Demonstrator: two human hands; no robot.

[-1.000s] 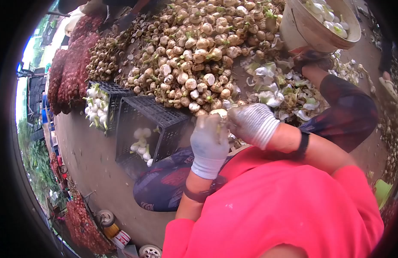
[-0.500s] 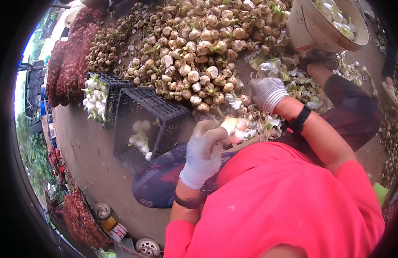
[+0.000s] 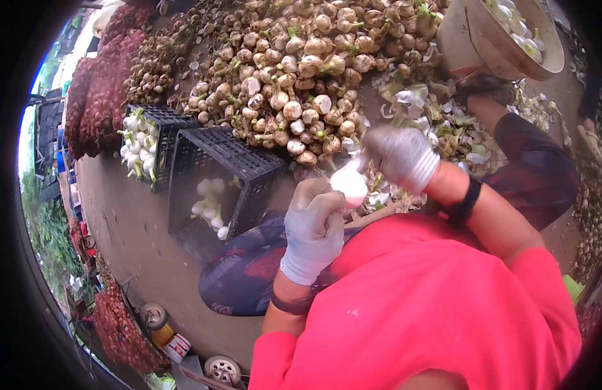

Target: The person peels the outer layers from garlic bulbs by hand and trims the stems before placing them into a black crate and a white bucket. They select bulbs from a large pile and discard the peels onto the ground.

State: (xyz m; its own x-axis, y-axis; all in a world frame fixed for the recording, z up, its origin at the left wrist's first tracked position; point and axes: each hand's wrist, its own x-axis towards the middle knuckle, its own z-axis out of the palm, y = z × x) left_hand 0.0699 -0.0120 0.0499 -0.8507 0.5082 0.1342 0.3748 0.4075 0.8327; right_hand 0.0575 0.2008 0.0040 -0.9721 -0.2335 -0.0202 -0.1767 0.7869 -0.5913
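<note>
My left hand (image 3: pixel 314 224), in a pale glove, is closed on a white garlic bulb (image 3: pixel 348 185) with a pinkish underside, held out in front of my lap. My right hand (image 3: pixel 400 158), also gloved, is just above and to the right of that bulb. Motion smears its fingers, so whether it holds anything cannot be made out. Beyond both hands lies a large heap of garlic bulbs (image 3: pixel 301 97) with dirty brownish skins. Loose peeled skins (image 3: pixel 421 117) are scattered beside and below my right hand.
A black crate (image 3: pixel 249 153) lies tipped on its side with several white bulbs inside. Behind it, another crate (image 3: pixel 164 117) holds white bulbs. A pale bucket (image 3: pixel 470 45) of white bulbs leans at upper right. Red mesh sacks (image 3: pixel 103 97) stand at upper left.
My right hand has moved left, closer to the bulb. The bulb in my left hand now looks whiter and smoother, where loose skin hung on it before.
</note>
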